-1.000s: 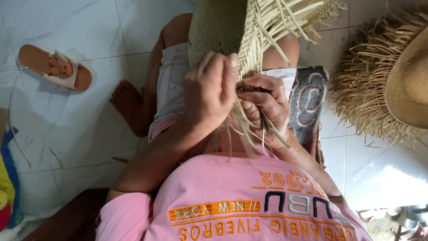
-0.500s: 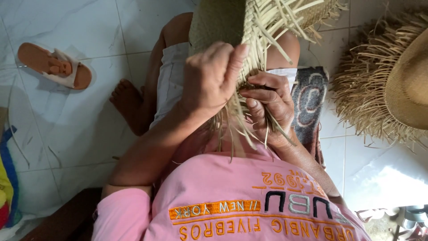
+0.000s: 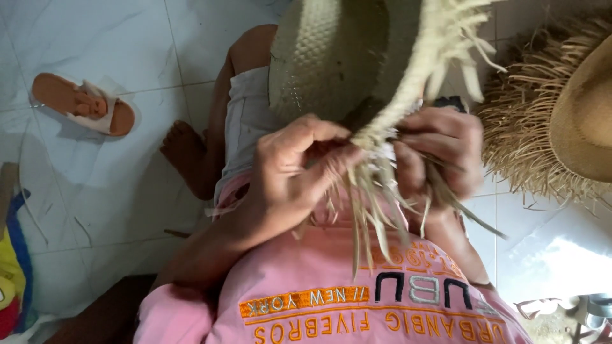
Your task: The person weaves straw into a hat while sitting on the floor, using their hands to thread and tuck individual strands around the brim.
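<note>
2 hands (image 3: 370, 165) pinch straw hat (image 3: 331, 57) brim strands.

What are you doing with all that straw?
A person sitting on the white tiled floor is working on a woven straw hat held over their lap. The left hand and right hand both pinch the loose straw strands at its unfinished brim. Another straw hat lies to the right, a sandal to the left.

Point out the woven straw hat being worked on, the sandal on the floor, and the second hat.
woven straw hat (image 3: 331, 57), head view, on its woven crown.
sandal (image 3: 83, 103), head view, on its pale strap.
second hat (image 3: 583, 114), head view, on its smooth tan crown.
</note>
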